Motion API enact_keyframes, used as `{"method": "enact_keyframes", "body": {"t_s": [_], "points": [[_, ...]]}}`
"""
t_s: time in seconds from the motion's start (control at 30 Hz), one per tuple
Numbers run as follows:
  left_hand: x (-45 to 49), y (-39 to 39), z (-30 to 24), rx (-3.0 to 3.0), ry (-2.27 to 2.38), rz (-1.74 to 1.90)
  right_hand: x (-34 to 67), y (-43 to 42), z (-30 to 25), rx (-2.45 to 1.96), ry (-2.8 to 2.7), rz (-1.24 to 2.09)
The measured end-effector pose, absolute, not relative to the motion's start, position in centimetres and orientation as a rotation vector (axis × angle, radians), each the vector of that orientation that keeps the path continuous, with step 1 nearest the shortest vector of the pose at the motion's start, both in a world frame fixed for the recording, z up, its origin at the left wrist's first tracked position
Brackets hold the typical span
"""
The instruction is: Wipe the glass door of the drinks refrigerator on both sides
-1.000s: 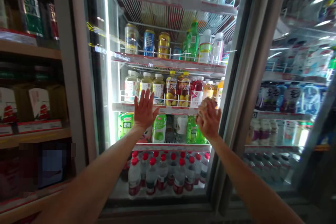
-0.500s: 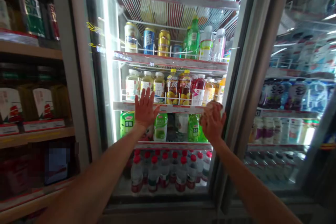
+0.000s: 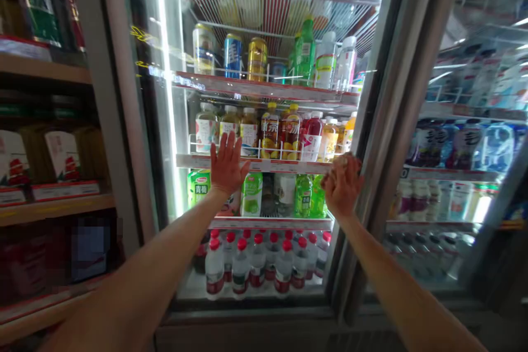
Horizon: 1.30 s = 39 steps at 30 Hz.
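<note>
My left hand (image 3: 226,168) lies flat and open on the glass door (image 3: 173,121) of a lit drinks fridge, fingers spread upward, level with the shelf of juice bottles (image 3: 280,132). At the same height my right hand (image 3: 341,186) is at the door's right edge (image 3: 363,137). Its fingers are curled there, closed on the edge as far as I can see. Behind the glass, green bottles (image 3: 305,195) stand just below my hands. Red-capped water bottles (image 3: 256,264) fill the bottom shelf.
Cans (image 3: 233,55) and tall bottles stand on the upper fridge shelf. A second glass-door fridge (image 3: 462,143) with drinks is at the right. Wooden shelves (image 3: 45,74) with boxed goods are at the left. A metal post (image 3: 396,121) separates the two fridges.
My right hand has slid right and slightly up to the door's edge. My left hand stays flat on the glass. The view has shifted a little downward.
</note>
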<state>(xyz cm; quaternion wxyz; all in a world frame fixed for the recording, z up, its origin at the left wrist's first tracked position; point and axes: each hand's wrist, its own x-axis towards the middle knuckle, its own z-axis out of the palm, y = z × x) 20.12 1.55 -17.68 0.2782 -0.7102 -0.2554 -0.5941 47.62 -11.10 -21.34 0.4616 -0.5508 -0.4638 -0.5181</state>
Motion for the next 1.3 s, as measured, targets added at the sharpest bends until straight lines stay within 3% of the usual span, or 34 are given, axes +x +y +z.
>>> {"method": "enact_keyframes", "body": {"t_s": [0.1, 0.3, 0.53, 0.77, 0.97, 1.17, 1.3], "points": [[20.1, 1.5, -17.7, -1.922, -0.692, -1.592, 46.1, -10.1, -21.5, -1.352, -1.025, -1.208], [20.0, 1.6, -17.7, -1.897, -0.665, -1.592, 41.2, -9.3, -23.3, -1.187, -1.648, -1.38], [20.0, 1.5, -17.7, -1.921, -0.686, -1.581, 46.4, -10.6, -22.8, -1.35, -1.053, -1.237], [19.9, 1.4, -17.6, -1.915, -0.695, -1.563, 42.1, -10.1, -22.8, -1.177, -1.714, -1.403], [20.0, 1.5, -17.7, -1.872, -0.672, -1.578, 45.0, -10.0, -20.1, -1.295, -1.117, -1.274], [20.0, 1.5, -17.7, -1.896, -0.679, -1.576, 42.0, -10.2, -22.9, -1.166, -1.907, -1.379], [20.0, 1.5, -17.8, -1.905, -0.674, -1.574, 44.5, -10.4, -22.5, -1.292, -1.384, -1.325]]}}
